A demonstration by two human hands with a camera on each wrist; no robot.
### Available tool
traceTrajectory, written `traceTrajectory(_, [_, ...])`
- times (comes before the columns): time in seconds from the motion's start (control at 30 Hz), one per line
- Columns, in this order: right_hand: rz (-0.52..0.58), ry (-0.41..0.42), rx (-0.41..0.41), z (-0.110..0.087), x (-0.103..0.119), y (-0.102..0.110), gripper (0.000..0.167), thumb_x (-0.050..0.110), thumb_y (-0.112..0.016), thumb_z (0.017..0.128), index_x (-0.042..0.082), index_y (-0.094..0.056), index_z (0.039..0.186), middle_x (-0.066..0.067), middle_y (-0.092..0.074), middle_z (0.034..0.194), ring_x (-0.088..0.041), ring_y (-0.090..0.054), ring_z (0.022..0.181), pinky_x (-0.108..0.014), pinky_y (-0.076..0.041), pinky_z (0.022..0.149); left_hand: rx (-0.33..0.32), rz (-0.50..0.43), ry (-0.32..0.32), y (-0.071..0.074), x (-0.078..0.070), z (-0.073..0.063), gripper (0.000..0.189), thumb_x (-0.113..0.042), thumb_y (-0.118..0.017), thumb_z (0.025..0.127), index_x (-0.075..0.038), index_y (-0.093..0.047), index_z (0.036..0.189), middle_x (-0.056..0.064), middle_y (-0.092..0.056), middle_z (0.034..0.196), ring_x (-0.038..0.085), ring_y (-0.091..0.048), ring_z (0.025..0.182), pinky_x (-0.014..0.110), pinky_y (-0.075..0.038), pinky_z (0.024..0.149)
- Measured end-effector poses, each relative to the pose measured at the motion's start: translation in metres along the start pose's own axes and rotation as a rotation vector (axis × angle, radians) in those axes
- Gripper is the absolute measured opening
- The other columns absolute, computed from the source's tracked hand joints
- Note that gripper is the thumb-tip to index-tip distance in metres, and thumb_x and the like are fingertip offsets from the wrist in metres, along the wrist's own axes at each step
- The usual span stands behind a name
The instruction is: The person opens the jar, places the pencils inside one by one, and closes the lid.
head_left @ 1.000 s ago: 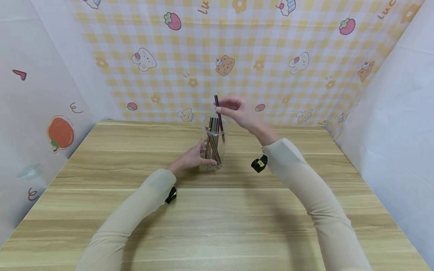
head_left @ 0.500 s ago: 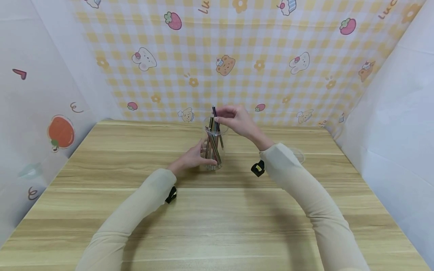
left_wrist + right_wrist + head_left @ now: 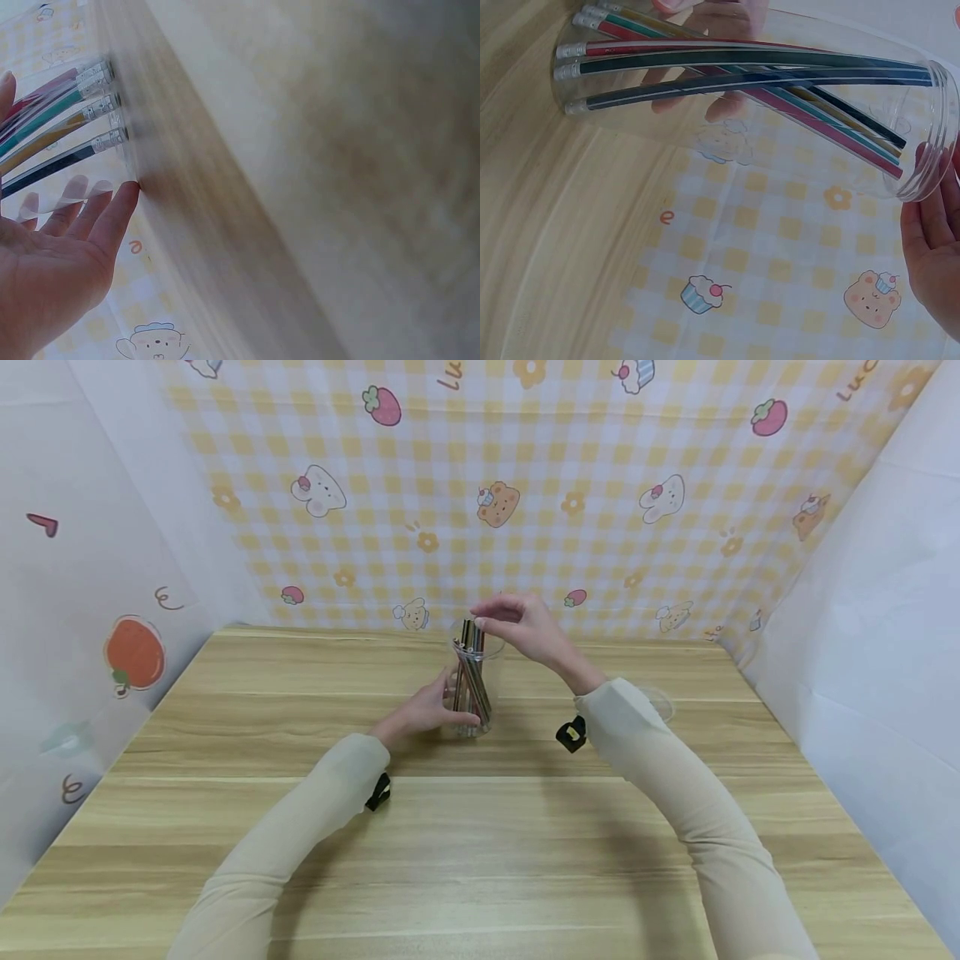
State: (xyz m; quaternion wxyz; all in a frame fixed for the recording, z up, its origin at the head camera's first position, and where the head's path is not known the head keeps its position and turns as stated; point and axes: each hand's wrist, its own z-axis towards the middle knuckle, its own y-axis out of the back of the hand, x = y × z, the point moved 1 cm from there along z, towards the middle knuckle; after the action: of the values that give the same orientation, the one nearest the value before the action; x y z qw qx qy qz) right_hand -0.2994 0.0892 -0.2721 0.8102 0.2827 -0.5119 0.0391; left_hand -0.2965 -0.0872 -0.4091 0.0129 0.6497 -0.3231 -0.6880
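A clear jar (image 3: pixel 496 681) stands upright on the table at the back middle, and my left hand (image 3: pixel 427 708) holds it low, thumb across the front and fingers behind. Several pencils (image 3: pixel 667 58) lean inside it, some crossing; their metal ferrule ends are at the jar's bottom in the right wrist view. My right hand (image 3: pixel 521 622) is over the jar's mouth with bent, relaxed fingers at the threaded rim (image 3: pixel 932 131), no pencil held. In the left wrist view, fingers (image 3: pixel 112 225) stretch along the jar's wall beside the pencil ends (image 3: pixel 97 109).
On the wood-grain table (image 3: pixel 480 860), a clear round lid (image 3: pixel 660 703) lies partly behind the right sleeve (image 3: pixel 637 727). A checked cloth backdrop (image 3: pixel 420 510) rises close behind the jar. White sheets (image 3: pixel 862 568) hang at both sides. Black straps (image 3: pixel 572 734) sit at the wrists.
My right hand has lowered a dark pencil into the jar and let it go; the pencil now stands among the others. My left hand has kept its hold on the jar.
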Motion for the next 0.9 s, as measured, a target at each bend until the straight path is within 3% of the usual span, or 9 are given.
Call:
traceTrajectory(0.17, [0.014,0.009,-0.034,-0.005,0.009,0.001,0.022,0.004,-0.056,0.086,-0.009,-0.059,0.103,-0.02,-0.059,0.104,-0.022,-0.058,0.093,-0.03,-0.045,0.082,0.001,0.005,0.001,0.0,-0.001,0.0,0.104,-0.029,-0.076,0.069,-0.023,-0.002,0.142,0.016,-0.039,0.13,0.025,-0.036,0.119,0.044,-0.024,0.099])
traceTrajectory(0.4, [0.082,-0.001,-0.086,-0.002,-0.014,0.013,0.022,0.012,-0.058,0.086,-0.002,-0.061,0.103,-0.011,-0.062,0.098,-0.019,-0.059,0.09,-0.03,-0.045,0.082,0.006,-0.004,-0.01,-0.001,-0.001,0.0,0.106,-0.027,-0.076,0.068,-0.022,-0.001,0.142,0.019,-0.038,0.13,0.029,-0.035,0.119,0.046,-0.023,0.099])
traceTrajectory(0.6, [0.115,0.05,-0.126,-0.007,-0.022,0.024,0.022,0.008,-0.056,0.087,-0.006,-0.06,0.103,-0.014,-0.062,0.101,-0.02,-0.06,0.087,-0.033,-0.045,0.083,0.019,-0.004,0.0,0.001,-0.003,-0.002,0.105,-0.03,-0.075,0.069,-0.019,-0.001,0.142,0.021,-0.036,0.131,0.032,-0.034,0.12,0.049,-0.023,0.099])
traceTrajectory(0.83, [0.097,0.002,-0.185,-0.02,-0.034,0.042,0.027,0.012,-0.058,0.086,-0.006,-0.059,0.106,-0.009,-0.064,0.095,-0.018,-0.06,0.085,-0.033,-0.044,0.084,0.038,-0.04,0.017,0.004,-0.031,-0.018,0.098,-0.016,-0.073,0.073,-0.008,-0.004,0.141,0.026,-0.034,0.131,0.035,-0.032,0.12,0.048,-0.021,0.1])
traceTrajectory(0.9, [0.102,-0.03,-0.198,-0.025,-0.038,0.047,0.027,0.014,-0.058,0.086,-0.005,-0.059,0.106,-0.008,-0.063,0.094,-0.017,-0.059,0.086,-0.033,-0.042,0.087,0.041,-0.028,0.014,0.005,-0.033,-0.019,0.098,-0.016,-0.073,0.073,-0.008,-0.003,0.141,0.026,-0.034,0.131,0.035,-0.032,0.12,0.048,-0.021,0.1])
